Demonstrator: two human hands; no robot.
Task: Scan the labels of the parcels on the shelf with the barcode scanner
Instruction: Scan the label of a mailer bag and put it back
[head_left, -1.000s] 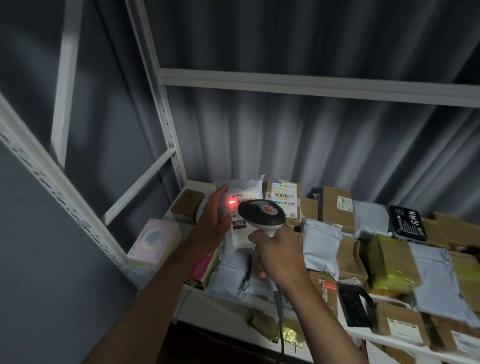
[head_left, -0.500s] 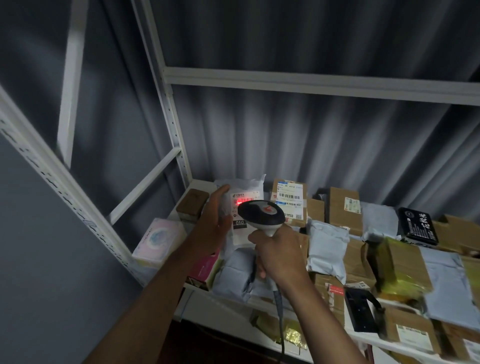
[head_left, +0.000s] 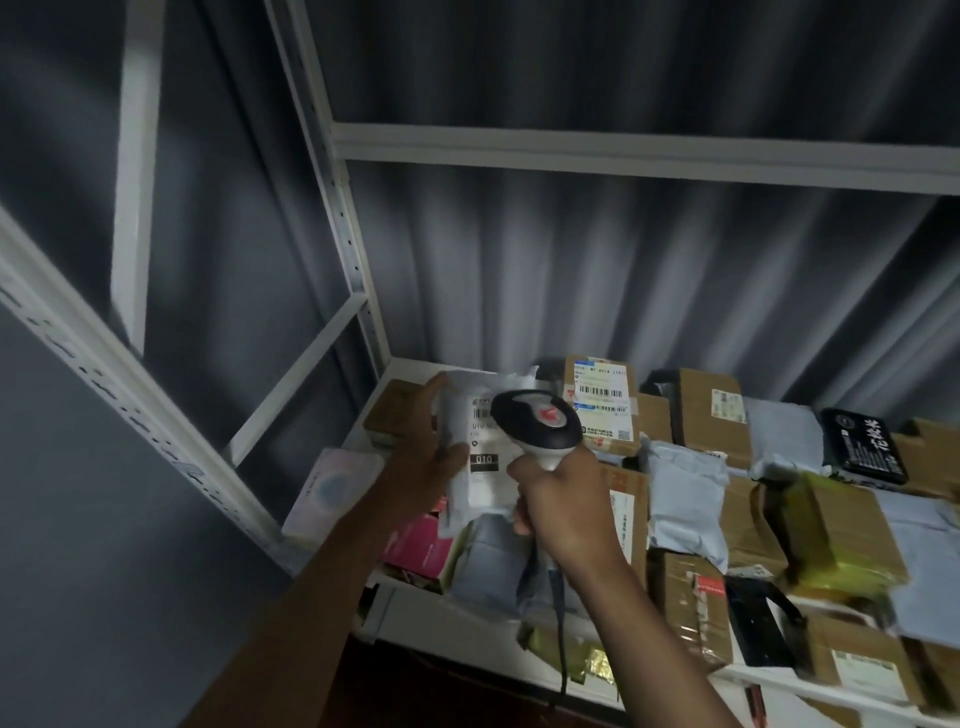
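1. Over the shelf's (head_left: 415, 613) left end, the left hand (head_left: 423, 460) held a white mailer bag (head_left: 480, 467) upright, its grip curled round the bag's left edge, thumb on the front.
2. Bag's label faced the camera; a barcode and a black "010" tag were readable.
3. Right hand (head_left: 563, 512) had its grip wrapped tight around the barcode scanner's (head_left: 537, 423) handle; the scanner head sat just in front of the label, partly covering it.
4. Scanner cable (head_left: 561, 639) hung down past the shelf edge.
5. Other parcels filled the shelf: a cardboard box with a barcode label (head_left: 602, 405) behind the scanner, grey bags, a black box (head_left: 865, 447) far right.
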